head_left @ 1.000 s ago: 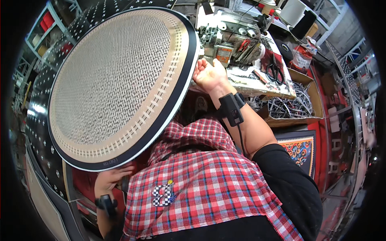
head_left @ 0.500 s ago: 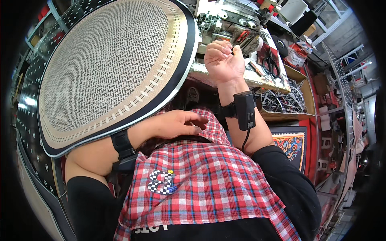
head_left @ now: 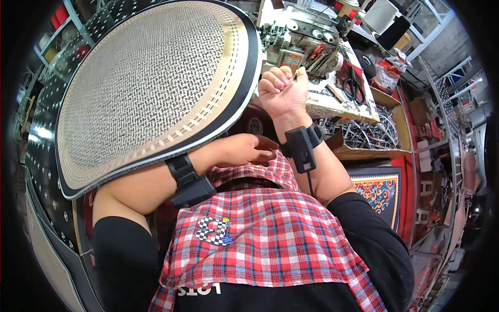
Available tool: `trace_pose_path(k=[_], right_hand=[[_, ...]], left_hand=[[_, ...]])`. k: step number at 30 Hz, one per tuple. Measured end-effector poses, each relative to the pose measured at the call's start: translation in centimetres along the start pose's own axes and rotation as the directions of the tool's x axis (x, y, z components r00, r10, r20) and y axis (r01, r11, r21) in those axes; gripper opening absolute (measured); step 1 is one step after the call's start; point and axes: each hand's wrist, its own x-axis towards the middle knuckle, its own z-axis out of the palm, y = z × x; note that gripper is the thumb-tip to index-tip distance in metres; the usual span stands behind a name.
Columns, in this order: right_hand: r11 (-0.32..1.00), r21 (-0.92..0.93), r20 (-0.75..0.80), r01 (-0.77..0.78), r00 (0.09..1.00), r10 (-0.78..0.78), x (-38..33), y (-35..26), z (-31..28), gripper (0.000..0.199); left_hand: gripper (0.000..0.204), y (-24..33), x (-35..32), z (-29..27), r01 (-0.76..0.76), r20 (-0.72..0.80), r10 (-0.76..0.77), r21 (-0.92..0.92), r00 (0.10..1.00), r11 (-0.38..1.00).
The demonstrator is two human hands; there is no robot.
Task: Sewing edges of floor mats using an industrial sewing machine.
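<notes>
A rounded mat (head_left: 150, 88) with a woven grey-beige middle, cream stitched-look band and dark border leans over the left side, its near edge against my left forearm. My left hand (head_left: 247, 151) is below the mat's right edge, over my lap, fingers stretched out and holding nothing. My right hand (head_left: 283, 93) is raised palm up before a sewing machine (head_left: 312, 36), touching nothing that I can see. Its fingers are curled to the palm, the thumb pointing up, with nothing visible in them. Black strapped devices sit on both wrists.
Black scissors (head_left: 354, 89) lie on the machine's table (head_left: 338, 109). Below its right edge is a cardboard box (head_left: 405, 125) of tangled dark and white strips. A colourful patterned mat (head_left: 377, 195) lies lower right. A black studded surface (head_left: 44, 166) extends at left; thread cones stand behind the machine.
My right hand has come slightly down and left, its fingers curling tighter. My left forearm has turned and shifted right and up, bringing more of its wrist device into sight.
</notes>
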Motion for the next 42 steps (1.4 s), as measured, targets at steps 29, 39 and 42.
trace_pose_path(k=[29,39,42], right_hand=[[0.878,-0.466,-0.309,0.110,0.909,-0.278,-0.2,3.0,-5.7,0.040],[0.997,-0.072,-0.433,0.036,0.899,-0.064,0.5,1.7,-5.0,0.047],[0.992,-0.118,-0.433,0.052,0.896,-0.098,0.6,1.7,-5.1,0.047]], left_hand=[[0.014,-7.4,0.4,1.5,-0.259,-0.232,0.200,-0.259,0.952,0.930],[0.020,-5.5,0.3,1.0,-0.300,-0.188,0.263,-0.211,0.946,0.930],[0.022,-5.8,0.5,0.9,-0.337,-0.216,0.279,-0.314,0.936,0.888]])
